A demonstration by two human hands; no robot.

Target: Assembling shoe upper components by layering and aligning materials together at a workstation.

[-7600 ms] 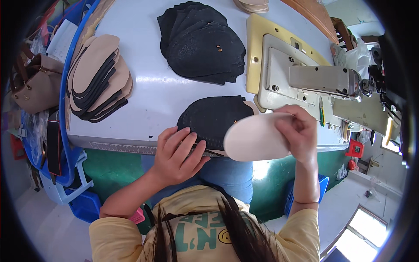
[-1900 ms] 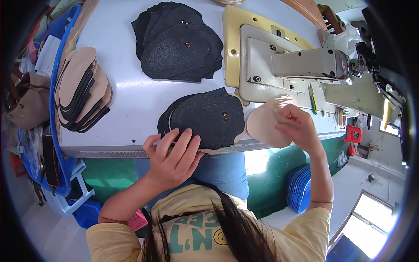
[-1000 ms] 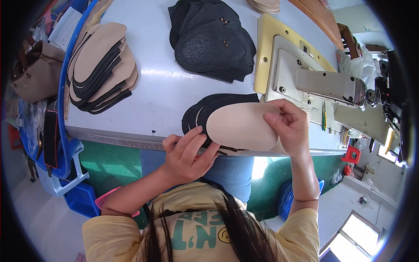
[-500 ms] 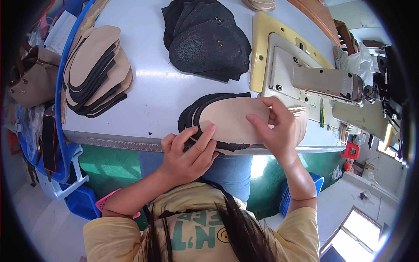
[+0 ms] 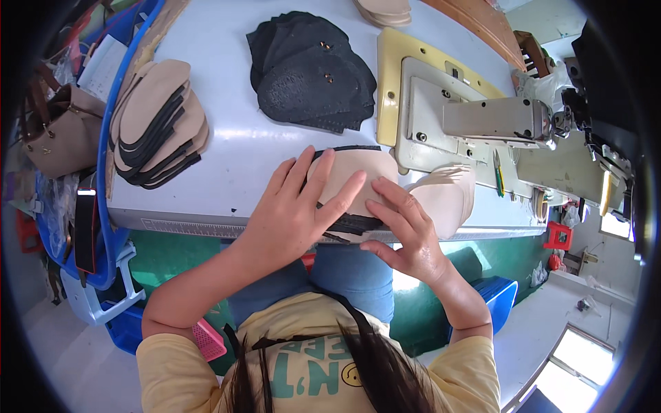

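I see the left hand lying flat, fingers spread, on a beige insole at the near edge of the white table. It presses rather than grips; nothing is closed in it. The insole sits on top of a small stack of black soles, whose edges show just under the fingertips and at the table's rim.

The right hand is beside the left, fingers extended and lightly curled, its fingertips touching the insole's right part and the black stack below. It is open too, holding nothing in a closed grasp. Another beige piece lies just right of it, partly under the sewing machine, which stands on a yellow base plate at the right of the table.

Farther back in the middle lies a pile of black soles. At the left of the table sits a fanned heap of beige and black insoles. Off the table's left edge I see a brown bag and a blue chair frame.
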